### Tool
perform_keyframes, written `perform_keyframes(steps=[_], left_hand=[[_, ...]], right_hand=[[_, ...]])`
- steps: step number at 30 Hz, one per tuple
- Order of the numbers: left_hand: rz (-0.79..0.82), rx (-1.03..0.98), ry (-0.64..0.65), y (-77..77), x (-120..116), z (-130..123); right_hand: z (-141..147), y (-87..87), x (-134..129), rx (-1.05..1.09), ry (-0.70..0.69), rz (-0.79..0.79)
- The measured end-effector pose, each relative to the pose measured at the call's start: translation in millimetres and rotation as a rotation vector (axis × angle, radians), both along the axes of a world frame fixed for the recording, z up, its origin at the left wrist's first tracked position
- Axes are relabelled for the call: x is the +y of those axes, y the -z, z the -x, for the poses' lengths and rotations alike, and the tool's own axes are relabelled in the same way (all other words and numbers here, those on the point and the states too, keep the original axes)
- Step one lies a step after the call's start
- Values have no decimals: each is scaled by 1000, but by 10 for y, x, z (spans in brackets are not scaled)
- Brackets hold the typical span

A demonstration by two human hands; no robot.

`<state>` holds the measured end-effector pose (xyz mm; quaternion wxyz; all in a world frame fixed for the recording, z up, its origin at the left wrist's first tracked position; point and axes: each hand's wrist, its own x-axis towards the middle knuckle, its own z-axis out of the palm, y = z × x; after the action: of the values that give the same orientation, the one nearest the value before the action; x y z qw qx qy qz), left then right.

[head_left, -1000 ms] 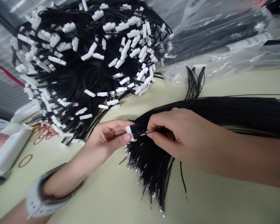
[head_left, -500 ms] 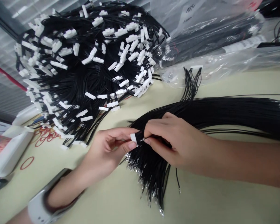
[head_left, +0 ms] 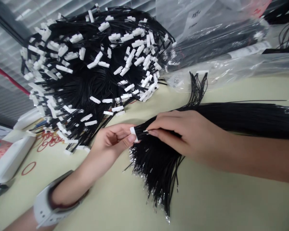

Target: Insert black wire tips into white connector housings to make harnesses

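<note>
Between thumb and fingers, my left hand (head_left: 113, 141) grips a small white connector housing (head_left: 134, 134) that has black wires running out of its right side. Just right of it, my right hand (head_left: 183, 133) pinches a thin black wire near its silvery crimped terminal (head_left: 146, 131); the tip points at the housing but appears apart from it. Under both hands spreads a thick bundle of black wires (head_left: 156, 170), its shiny terminals fanned toward the lower left. The bundle continues behind my right hand to the right edge.
A large heap of black wire harnesses (head_left: 91, 73) with white connectors fills the back left. Clear plastic bags (head_left: 219, 38) lie at the back right, near another white connector (head_left: 202, 72) with wires. Red rubber bands (head_left: 29, 168) and a white box-like object (head_left: 12, 160) are at left.
Both hands have moved slightly up, and my left hand a little left, with the connector housing. The wire terminal in my right fingers now shows more plainly.
</note>
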<state>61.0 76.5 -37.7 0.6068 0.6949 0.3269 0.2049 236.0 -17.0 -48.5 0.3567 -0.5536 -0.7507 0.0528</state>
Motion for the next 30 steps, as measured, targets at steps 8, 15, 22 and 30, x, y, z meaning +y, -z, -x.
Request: perform_keyframes(steps=[8, 15, 22, 30], left_hand=[[34, 17, 67, -20, 22, 27], [-13, 22, 104, -50, -25, 45], [-78, 4, 70, -23, -22, 48], [4, -38, 119, -8, 24, 62]], right_hand=[[-51, -107, -15, 14, 7, -109], [-22, -74, -123, -490, -133, 54], [12, -19, -141, -660, -139, -26], [-4, -138, -81, -317, -216, 15]])
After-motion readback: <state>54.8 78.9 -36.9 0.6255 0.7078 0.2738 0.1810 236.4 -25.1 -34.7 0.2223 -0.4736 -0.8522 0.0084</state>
